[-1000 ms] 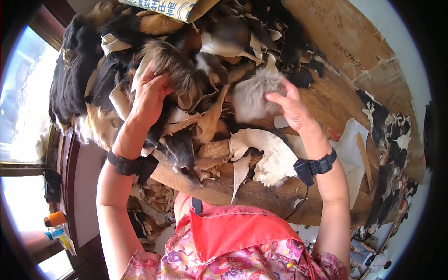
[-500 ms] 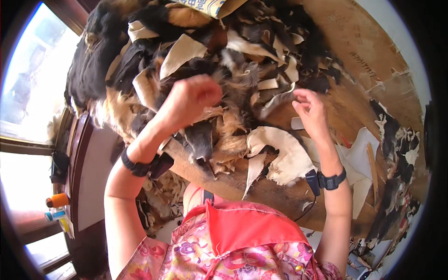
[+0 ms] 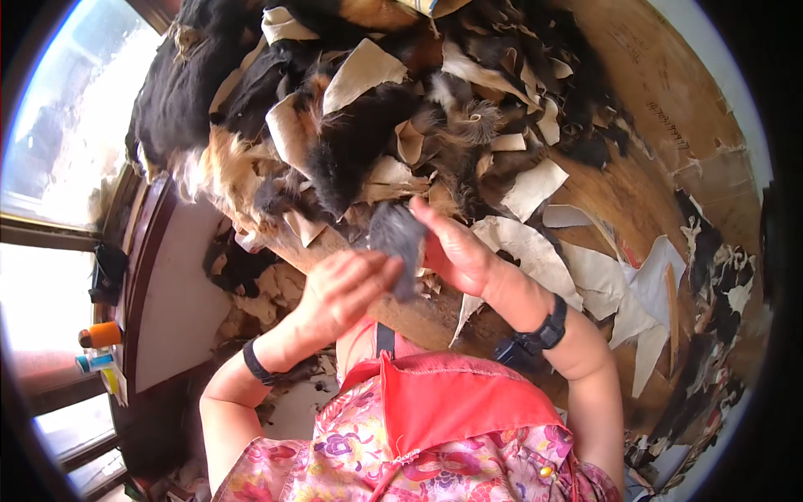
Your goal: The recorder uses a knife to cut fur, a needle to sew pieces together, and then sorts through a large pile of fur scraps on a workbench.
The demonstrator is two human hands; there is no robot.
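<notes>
A small dark grey fur piece [image 3: 400, 241], blurred by motion, hangs between my two hands over the near edge of the wooden board [image 3: 422, 322]. My left hand [image 3: 347, 289] has its fingers closed on the lower left side of the fur. On the other side my right hand [image 3: 458, 255] grips it, one digit reaching up along its upper right edge; the remaining fingers are partly hidden behind it. Just right of that hand lies a large curved cream hide piece [image 3: 539, 259]. Beyond my hands rises a heap of black, brown and tan fur scraps [image 3: 360, 146].
Pale hide offcuts [image 3: 598, 276] and a thin wooden stick [image 3: 672, 318] lie at the right. More scraps [image 3: 272, 293] sit below the board at the left. A window [image 3: 67, 125] and a ledge with an orange object [image 3: 104, 335] stand at the far left.
Both hands have come down and together, from apart over the heap to in front of my chest. A dark grey fur piece is now between them. The view has shifted slightly.
</notes>
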